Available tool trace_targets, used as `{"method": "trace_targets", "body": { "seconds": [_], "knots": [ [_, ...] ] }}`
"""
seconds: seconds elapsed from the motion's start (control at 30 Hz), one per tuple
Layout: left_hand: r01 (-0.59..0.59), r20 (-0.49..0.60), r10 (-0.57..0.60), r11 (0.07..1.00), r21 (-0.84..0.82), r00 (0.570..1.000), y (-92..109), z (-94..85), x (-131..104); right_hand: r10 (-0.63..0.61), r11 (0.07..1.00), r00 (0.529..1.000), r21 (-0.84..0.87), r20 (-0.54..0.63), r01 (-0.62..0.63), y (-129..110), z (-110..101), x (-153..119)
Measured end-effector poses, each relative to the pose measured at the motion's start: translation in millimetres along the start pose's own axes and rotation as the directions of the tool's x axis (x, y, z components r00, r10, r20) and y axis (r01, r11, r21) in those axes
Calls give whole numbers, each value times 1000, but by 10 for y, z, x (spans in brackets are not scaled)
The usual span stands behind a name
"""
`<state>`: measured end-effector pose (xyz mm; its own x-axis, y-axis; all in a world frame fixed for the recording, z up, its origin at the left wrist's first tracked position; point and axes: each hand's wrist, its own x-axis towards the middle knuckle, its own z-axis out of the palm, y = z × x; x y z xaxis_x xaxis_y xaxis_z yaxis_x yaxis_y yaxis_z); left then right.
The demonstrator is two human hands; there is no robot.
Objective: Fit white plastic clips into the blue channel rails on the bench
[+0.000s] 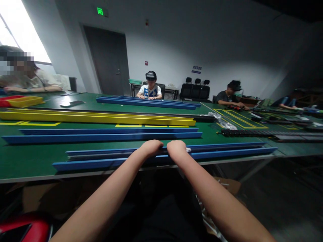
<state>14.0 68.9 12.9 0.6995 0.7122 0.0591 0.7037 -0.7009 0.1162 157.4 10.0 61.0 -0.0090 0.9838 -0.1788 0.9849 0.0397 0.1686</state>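
My left hand point(152, 147) and my right hand point(176, 149) are close together over the middle of a long blue channel point(227, 154) near the table's front edge. Both are curled into compact, closed shapes; their fingers point down and away, so whatever they grip is hidden. A thin dark strip point(101, 156) lies inside the channel, between its two blue walls, and runs toward my hands. Beside my right wrist a small white ring-like thing point(188, 150) shows, too small to name.
Beyond lie another blue channel point(113, 136), a yellow channel point(101, 117) and more blue rails point(146, 103). Clear plastic wrap point(224, 121) and a dark segmented strip point(252, 133) are at right. Yellow trays point(25, 101) stand at left. Several people sit around the green table point(30, 161).
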Motion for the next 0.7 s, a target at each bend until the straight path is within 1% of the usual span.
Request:
{"method": "trace_targets", "body": {
  "seconds": [0.13, 0.27, 0.4, 0.5, 0.6, 0.7],
  "knots": [
    [-46, -20, 47, 999, 27, 999, 17, -27, -19, -13, 1000, 1000, -2, -21, 13, 35, 17, -31],
    [-91, -29, 93, 995, 44, 995, 3, -49, -26, -39, 999, 998, -5, -52, 39, 140, 14, -59],
    [-57, 3, 57, 998, 31, 998, -183, -50, -116, -147, 989, 987, 10, -63, 148, 212, -13, -72],
    [-43, 15, 43, 999, 11, 999, -344, -56, -232, -207, 978, 974, 11, -95, 209, 177, -19, -91],
    [-50, 11, 50, 999, -16, 999, -403, -71, -319, -189, 982, 977, -4, -103, 189, 116, -13, -120],
    [-19, 15, 19, 1000, -20, 1000, -381, -85, -342, -137, 991, 987, -3, -87, 137, 99, -8, -133]
  ]
}}
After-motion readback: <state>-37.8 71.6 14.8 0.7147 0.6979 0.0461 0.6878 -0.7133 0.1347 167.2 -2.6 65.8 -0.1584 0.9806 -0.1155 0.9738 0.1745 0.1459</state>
